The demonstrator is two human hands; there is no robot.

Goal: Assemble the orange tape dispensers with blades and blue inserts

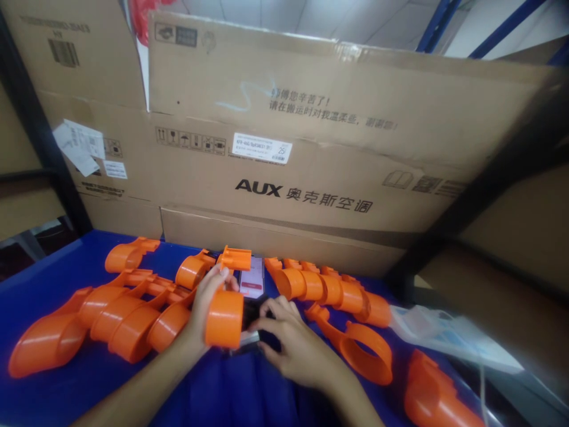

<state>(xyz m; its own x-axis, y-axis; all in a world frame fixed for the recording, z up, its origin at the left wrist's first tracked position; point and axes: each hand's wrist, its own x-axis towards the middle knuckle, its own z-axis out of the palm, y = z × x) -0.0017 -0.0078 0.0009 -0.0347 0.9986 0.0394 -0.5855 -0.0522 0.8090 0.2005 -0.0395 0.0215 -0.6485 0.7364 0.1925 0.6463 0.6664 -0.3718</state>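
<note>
Cardboard (320, 154) behind blue table (53, 276). Orange parts (128, 332) lie left and right. Right hand (293, 344): fingers bent, can't tell whether gripping. Left hand (207, 299): fingers holding orange piece (224, 320), between the side groups.

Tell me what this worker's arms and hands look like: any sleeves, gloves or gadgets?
They're human. The left hand and right hand look bare, with no gloves in view. The left forearm and right forearm show no sleeves. I can't see any watch, cable or marking on them, though the left hand is partly hidden and the picture is blurry.
</note>
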